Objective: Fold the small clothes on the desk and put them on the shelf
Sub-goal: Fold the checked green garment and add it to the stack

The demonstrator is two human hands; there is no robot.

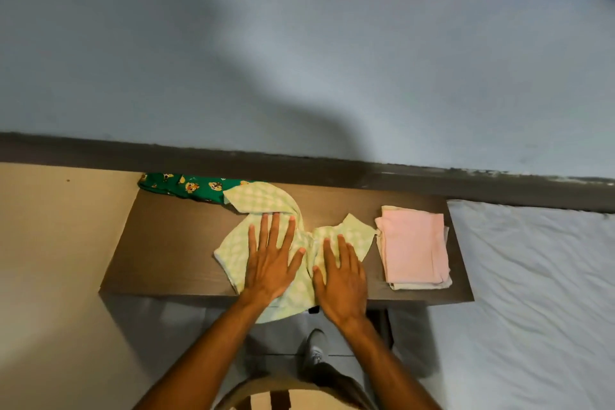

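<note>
Both hands flat, fingers spread, palms down on the green checked garment (233,248) mid-worktop (166,243): left hand (271,260) on its left part, right hand (339,280) on its right. Near edge overhangs. Pink folded stack (414,251) right; green print cloth (186,186) far left.
</note>
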